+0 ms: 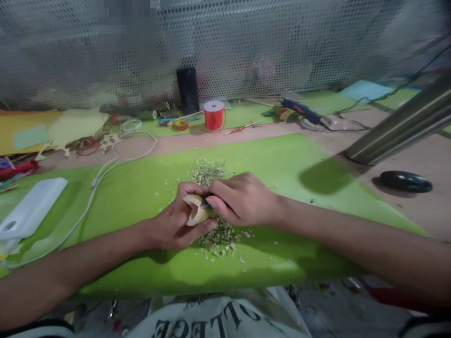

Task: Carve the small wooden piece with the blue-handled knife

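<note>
My left hand (176, 224) is wrapped round a small pale wooden piece (196, 212), holding it just above a green sheet (282, 164). My right hand (243, 199) is closed on a small dark-handled blade (205, 202), whose tip rests against the top of the wooden piece. Only a bit of the blade shows between my fingers. Pale wood shavings (214, 237) lie in a heap under both hands and in a second patch (206, 171) just beyond them.
A white power bank (31, 206) with a white cable (116, 162) lies at the left. At the back stand a red thread spool (214, 114), a dark phone (188, 89) and a blue glue gun (303, 111). A metal tube (398, 129) and a black oval object (405, 181) are on the right.
</note>
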Action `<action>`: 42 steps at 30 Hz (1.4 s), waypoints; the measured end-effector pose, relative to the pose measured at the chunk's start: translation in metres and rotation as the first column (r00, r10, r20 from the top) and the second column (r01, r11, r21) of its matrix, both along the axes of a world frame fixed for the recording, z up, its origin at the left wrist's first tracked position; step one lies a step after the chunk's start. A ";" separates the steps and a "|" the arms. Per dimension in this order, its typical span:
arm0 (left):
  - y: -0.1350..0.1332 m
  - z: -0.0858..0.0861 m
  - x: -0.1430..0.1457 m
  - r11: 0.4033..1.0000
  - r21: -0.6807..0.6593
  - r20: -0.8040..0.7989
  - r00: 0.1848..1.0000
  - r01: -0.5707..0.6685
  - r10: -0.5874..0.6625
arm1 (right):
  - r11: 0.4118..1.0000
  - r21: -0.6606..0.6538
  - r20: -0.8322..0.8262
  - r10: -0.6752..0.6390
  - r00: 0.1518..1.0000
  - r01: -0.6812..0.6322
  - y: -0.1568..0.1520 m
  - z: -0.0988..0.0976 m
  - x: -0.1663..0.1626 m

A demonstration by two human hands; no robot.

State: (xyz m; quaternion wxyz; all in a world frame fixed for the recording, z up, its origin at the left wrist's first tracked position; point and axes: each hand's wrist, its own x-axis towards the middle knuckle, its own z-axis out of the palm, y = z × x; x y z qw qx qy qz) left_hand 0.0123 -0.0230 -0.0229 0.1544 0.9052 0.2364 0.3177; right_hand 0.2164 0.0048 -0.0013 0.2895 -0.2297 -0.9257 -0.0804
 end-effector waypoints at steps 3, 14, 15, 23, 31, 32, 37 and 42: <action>0.001 -0.001 -0.001 0.997 0.076 -0.010 1.000 -0.004 0.005 | 0.995 0.094 -0.015 -0.019 1.000 0.020 -0.001 0.000 -0.001; 0.001 -0.003 0.001 0.989 -0.144 0.087 0.996 0.024 -0.011 | 0.982 0.096 0.081 -0.168 0.982 0.160 -0.012 0.001 -0.009; 0.001 -0.004 0.001 0.983 -0.182 0.100 0.995 0.022 -0.004 | 0.982 0.068 0.105 -0.180 0.978 0.174 -0.013 0.002 -0.010; 0.004 0.001 0.001 0.998 -0.046 0.021 0.999 0.037 -0.036 | 0.987 -0.122 0.188 -0.085 0.978 0.109 -0.009 0.004 -0.010; 0.004 0.003 0.002 0.999 0.019 -0.037 0.999 0.030 -0.029 | 0.994 -0.102 0.123 -0.036 0.992 0.048 -0.004 0.001 -0.007; 0.004 0.003 0.002 0.999 0.027 -0.038 0.999 0.020 -0.019 | 0.995 -0.089 0.110 -0.040 0.993 0.050 -0.003 0.000 -0.006; 0.003 -0.001 0.002 0.999 -0.046 0.022 1.000 0.017 -0.016 | 0.993 -0.089 0.086 -0.065 0.994 0.073 0.000 0.000 -0.003; 0.003 -0.005 0.001 0.993 -0.122 0.062 0.998 -0.004 0.012 | 0.988 -0.130 0.074 -0.071 0.995 0.081 0.002 0.001 -0.001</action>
